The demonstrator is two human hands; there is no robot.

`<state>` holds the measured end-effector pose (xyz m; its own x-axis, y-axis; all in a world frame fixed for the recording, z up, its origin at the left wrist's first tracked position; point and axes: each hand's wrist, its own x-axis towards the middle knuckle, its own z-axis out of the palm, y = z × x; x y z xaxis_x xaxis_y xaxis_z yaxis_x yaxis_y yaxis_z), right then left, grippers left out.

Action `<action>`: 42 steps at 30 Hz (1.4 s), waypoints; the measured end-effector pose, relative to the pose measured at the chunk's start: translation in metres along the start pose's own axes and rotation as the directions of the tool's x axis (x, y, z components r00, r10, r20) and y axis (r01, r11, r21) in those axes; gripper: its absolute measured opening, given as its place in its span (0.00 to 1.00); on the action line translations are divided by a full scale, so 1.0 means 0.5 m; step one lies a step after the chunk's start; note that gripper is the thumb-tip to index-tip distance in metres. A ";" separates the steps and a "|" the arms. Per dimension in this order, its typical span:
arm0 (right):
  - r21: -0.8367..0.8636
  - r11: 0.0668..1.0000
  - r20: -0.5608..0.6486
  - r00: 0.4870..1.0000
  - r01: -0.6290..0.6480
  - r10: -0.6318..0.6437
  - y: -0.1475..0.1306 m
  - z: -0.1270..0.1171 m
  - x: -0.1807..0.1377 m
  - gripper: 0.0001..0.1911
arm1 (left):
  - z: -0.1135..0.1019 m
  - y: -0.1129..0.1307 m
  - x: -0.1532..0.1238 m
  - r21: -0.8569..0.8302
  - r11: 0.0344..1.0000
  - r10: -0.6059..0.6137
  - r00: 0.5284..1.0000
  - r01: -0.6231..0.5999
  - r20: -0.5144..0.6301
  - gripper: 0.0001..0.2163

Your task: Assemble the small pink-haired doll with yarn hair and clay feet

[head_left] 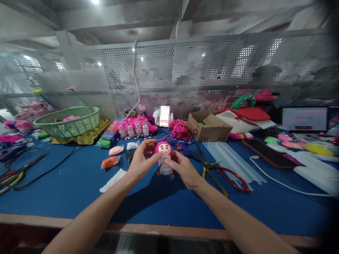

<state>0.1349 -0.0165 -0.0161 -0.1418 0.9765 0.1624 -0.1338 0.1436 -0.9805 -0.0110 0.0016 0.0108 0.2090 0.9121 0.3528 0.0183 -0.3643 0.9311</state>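
Between my two hands, above the blue table, is a small doll [165, 164] with a pale round face, pink hair and a clear ridged body. It faces me, upright, with thin dark limbs ending in red tips. My left hand [144, 157] grips its head and side from the left, thumb in front. From the right, my right hand [185, 170] pinches the body with thumb and fingers. Behind them stands a row of similar pink-haired dolls [137, 129]. A heap of pink yarn [180, 129] lies to their right.
Red-and-yellow-handled scissors [208, 165] lie right of my hands, near pale blue strips [225, 160]. Orange clay packets [109, 162] and a white scrap [113, 180] are at left. Farther back are a green basket [71, 128], a cardboard box [210, 131] and a tablet [304, 119].
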 end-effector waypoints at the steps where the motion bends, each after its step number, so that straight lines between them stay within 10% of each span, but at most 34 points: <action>1: -0.002 1.000 0.005 1.000 0.013 -0.013 0.000 0.000 0.000 0.18 | 0.000 0.000 -0.001 -0.007 1.000 -0.003 1.000 0.003 -0.003 0.20; 42: -0.086 0.994 -0.001 0.998 0.067 -0.068 0.001 0.001 0.000 0.16 | 0.006 -0.007 0.007 -0.146 0.989 -0.025 0.999 0.021 -0.026 0.18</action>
<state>0.1345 -0.0165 -0.0167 -0.1315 0.9647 0.2281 -0.0578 0.2223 -0.9733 -0.0074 0.0055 0.0086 0.1827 0.9255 0.3318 -0.1206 -0.3138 0.9418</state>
